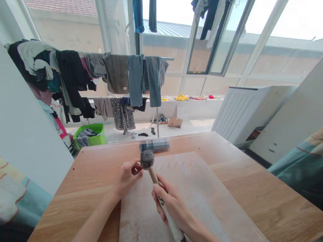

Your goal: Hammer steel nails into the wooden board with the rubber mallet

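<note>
My right hand (169, 199) is wrapped round the pale handle of a hammer (147, 159), whose dark head is raised over the far left part of a worn board (188, 206). Just left of the hammer head, my left hand (130, 175) has its thumb and fingertips pinched together at the board's far edge; what they hold is too small to make out. Several thin nails (176, 164) stand in a row along the far end of the board, to the right of the hammer head.
The board lies on a wooden table (74, 195). Beyond the board is a blurred grey box (155, 145). Past the table are a rack of clothes (117, 73), a green basket (99, 134) and a white cabinet (235, 109). Curtains hang at both sides.
</note>
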The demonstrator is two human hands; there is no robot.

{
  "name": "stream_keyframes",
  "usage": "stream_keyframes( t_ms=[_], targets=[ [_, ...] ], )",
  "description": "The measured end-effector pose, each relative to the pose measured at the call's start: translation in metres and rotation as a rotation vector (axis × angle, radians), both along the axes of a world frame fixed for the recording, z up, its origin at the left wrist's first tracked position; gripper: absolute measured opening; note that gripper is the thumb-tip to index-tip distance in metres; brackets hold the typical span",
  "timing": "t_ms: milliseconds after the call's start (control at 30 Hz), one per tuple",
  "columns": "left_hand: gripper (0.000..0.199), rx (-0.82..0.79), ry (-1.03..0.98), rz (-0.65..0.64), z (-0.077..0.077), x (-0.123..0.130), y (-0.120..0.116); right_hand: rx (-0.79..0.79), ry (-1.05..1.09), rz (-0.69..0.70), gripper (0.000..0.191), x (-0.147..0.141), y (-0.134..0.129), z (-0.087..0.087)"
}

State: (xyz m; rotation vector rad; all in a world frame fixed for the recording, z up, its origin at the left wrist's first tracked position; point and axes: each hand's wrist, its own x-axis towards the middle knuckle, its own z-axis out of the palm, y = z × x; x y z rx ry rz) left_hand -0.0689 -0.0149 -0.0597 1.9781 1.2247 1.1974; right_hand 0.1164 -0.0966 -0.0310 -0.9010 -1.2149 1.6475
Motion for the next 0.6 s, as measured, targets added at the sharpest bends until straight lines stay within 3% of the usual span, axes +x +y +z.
stream_keyframes(
  t_ms=[167, 300, 400, 467, 600],
  targets=[
    [0.026, -0.013, 0.053, 0.018, 0.0, -0.001, 0.0, -0.043, 0.042, -0.007, 0.056, 0.009, -0.005, 0.004],
    [0.037, 0.039, 0.182, 0.114, 0.004, -0.005, -0.007, -0.076, 0.127, -0.246, 0.065, 0.037, -0.029, 0.01],
    [0.034, 0.13, 0.311, 0.162, 0.006, -0.011, -0.024, -0.115, -0.002, -0.414, 0.06, 0.066, -0.047, 0.006],
    [0.032, 0.184, 0.412, 0.207, 0.004, -0.017, -0.043, -0.184, -0.134, -0.424, 0.064, 0.082, -0.052, -0.002],
    [0.032, 0.266, 0.573, 0.273, -0.009, -0.036, -0.09, -0.232, -0.378, -0.271, 0.078, 0.102, -0.051, -0.019]
  ],
)
